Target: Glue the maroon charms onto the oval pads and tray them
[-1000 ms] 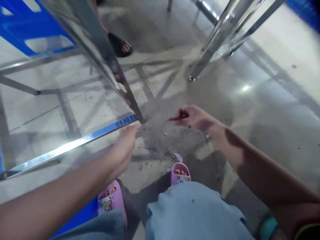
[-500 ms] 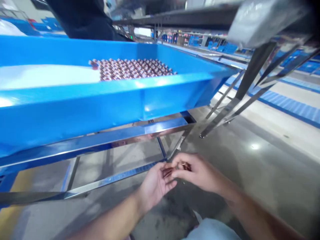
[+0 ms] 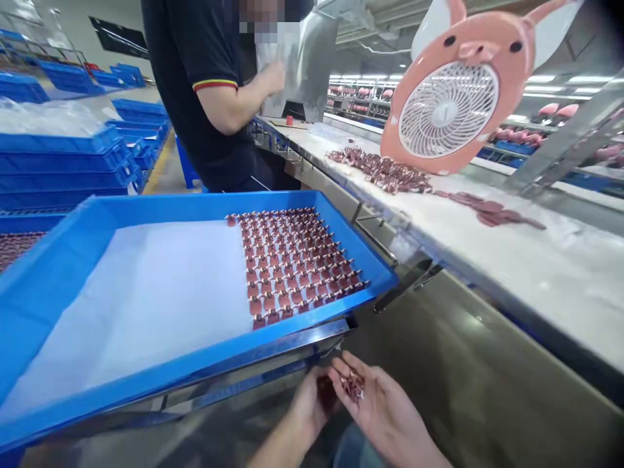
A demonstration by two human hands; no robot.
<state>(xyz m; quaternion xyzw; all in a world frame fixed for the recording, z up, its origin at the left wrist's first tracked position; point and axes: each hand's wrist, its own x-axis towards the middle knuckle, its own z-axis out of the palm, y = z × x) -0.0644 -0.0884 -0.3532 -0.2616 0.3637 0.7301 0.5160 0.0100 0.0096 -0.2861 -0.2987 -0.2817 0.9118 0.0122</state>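
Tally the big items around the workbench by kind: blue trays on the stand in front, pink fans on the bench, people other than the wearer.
Blue tray on the stand: 1
Pink fan on the bench: 1
Other person: 1
Total: 3

Your two hands [image 3: 341, 403] meet over a few copper parts [image 3: 351, 385], too small to count. Above the grip: one blue tray [image 3: 73, 260], rows uncountable. Above and right of the grip: one pink fan [image 3: 446, 97], one table [image 3: 536, 273].
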